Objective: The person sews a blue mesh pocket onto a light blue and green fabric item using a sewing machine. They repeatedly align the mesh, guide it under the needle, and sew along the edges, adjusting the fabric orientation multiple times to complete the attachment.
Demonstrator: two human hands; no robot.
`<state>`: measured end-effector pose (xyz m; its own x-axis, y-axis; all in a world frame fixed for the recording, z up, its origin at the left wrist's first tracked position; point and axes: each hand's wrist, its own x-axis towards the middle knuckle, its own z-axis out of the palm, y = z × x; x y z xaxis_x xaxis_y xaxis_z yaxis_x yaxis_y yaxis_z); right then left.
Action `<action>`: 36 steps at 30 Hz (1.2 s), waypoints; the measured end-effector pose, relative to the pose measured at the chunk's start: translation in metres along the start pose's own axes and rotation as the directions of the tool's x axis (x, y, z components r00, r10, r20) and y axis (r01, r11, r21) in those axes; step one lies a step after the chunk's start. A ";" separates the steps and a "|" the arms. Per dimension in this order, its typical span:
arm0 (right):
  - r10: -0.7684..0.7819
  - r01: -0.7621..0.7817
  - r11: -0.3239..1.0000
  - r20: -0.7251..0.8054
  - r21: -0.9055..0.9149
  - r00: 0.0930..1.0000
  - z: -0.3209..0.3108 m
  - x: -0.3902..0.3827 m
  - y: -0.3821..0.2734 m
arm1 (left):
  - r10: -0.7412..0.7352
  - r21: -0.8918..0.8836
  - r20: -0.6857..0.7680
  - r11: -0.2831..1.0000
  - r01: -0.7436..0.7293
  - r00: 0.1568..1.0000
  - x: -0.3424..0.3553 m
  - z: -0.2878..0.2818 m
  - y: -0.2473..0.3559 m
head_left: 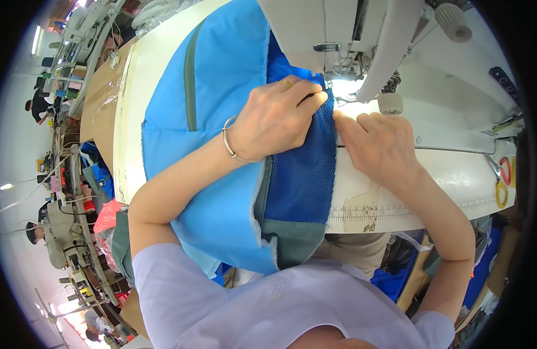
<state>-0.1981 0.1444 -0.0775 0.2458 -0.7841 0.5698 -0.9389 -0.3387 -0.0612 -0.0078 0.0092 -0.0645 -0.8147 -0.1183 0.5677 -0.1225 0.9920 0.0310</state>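
One long blue mesh (303,183), pointing at the sewing machine (315,26), is pinched under the nearer left hand (277,119); any hold by the right hand (382,142) cannot be told.

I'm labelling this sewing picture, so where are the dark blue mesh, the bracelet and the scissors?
Dark blue mesh (299,181): head view, on its broad middle.
Bracelet (225,138): head view, on the band's outer side.
Scissors (501,181): head view, where the red and yellow handles meet.
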 end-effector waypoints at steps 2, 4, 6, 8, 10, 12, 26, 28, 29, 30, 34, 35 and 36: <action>-0.001 0.001 0.999 0.007 -0.041 1.000 0.002 0.001 0.004 | -0.001 -0.001 -0.004 1.000 0.001 1.000 0.001 0.002 -0.002; -0.007 0.007 0.999 -0.014 -0.039 1.000 0.003 0.000 0.004 | 0.003 -0.010 -0.018 1.000 -0.003 1.000 0.002 0.005 -0.004; -0.017 0.016 0.999 -0.016 -0.044 1.000 0.001 0.000 0.005 | -0.005 -0.001 -0.002 1.000 0.005 1.000 0.002 0.005 -0.003; -0.021 0.021 0.998 -0.004 -0.053 1.000 -0.001 0.001 0.005 | -0.007 -0.004 -0.001 1.000 0.007 1.000 0.001 0.004 -0.003; -0.018 0.019 0.999 0.016 -0.041 1.000 0.000 0.000 0.005 | -0.007 -0.014 -0.025 1.000 0.007 1.000 0.000 0.004 -0.003; -0.016 0.016 1.000 0.030 -0.013 0.999 -0.001 0.000 0.006 | 0.004 -0.017 -0.027 1.000 -0.004 1.000 -0.001 0.003 -0.005; 0.515 -0.406 0.771 -0.105 0.489 0.851 -0.016 0.004 0.048 | 0.047 0.032 -0.063 0.998 -0.045 0.997 -0.002 0.011 -0.016; 0.515 -0.400 0.782 -0.135 0.478 0.847 -0.013 0.007 0.050 | 0.040 0.045 -0.051 0.998 -0.037 0.998 -0.001 0.013 -0.017; 0.515 -0.397 0.787 -0.148 0.471 0.845 -0.011 0.008 0.051 | 0.042 0.047 -0.055 0.998 -0.039 0.998 -0.001 0.013 -0.017; 0.523 -0.408 0.783 -0.141 0.470 0.841 -0.012 0.009 0.050 | 0.045 0.048 -0.060 0.998 -0.042 0.997 -0.001 0.013 -0.018; 0.532 -0.414 0.780 -0.148 0.469 0.834 -0.011 0.011 0.050 | 0.031 0.046 -0.055 0.999 -0.029 0.998 -0.002 0.013 -0.017; 0.529 -0.407 0.783 -0.160 0.470 0.834 -0.010 0.011 0.050 | 0.029 0.049 -0.056 0.998 -0.026 0.998 -0.001 0.014 -0.017; 0.547 -0.427 0.768 -0.144 0.477 0.824 -0.010 0.012 0.049 | 0.026 0.051 -0.057 0.998 -0.023 0.998 0.001 0.015 -0.019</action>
<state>-0.2439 0.1238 -0.0654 -0.3459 -0.7569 0.5545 -0.7115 -0.1737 -0.6809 -0.0144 -0.0102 -0.0771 -0.7838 -0.0895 0.6146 -0.1320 0.9910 -0.0241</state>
